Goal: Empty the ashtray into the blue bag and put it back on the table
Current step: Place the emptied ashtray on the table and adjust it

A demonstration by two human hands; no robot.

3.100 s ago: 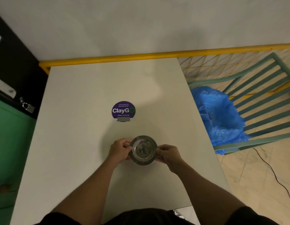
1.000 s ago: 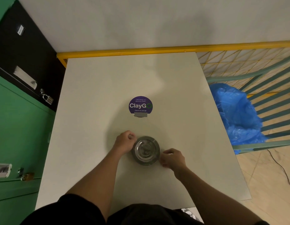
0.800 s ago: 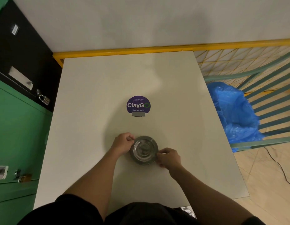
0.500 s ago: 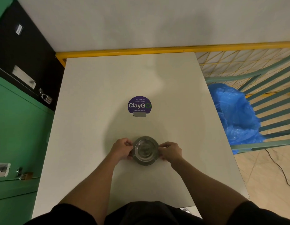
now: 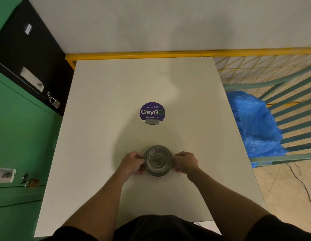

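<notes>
A round metal ashtray (image 5: 158, 160) sits on the pale table (image 5: 102, 136), near its front middle. My left hand (image 5: 133, 163) grips the ashtray's left rim with curled fingers. My right hand (image 5: 185, 162) grips its right rim the same way. The bowl looks shiny; I cannot make out any contents. The blue bag (image 5: 255, 126) hangs open past the table's right edge, resting on a teal slatted chair.
A purple round "ClayGo" sticker (image 5: 152, 112) lies flat at the table's centre. Green padlocked lockers (image 5: 20, 136) stand along the left. The teal chair (image 5: 294, 108) and a yellow mesh fence (image 5: 255, 66) are on the right. A black cable (image 5: 302, 185) runs over the floor.
My right hand shifted from the ashtray's lower right to its right rim. The left hand closed onto the left rim. The ashtray stayed in place on the table.
</notes>
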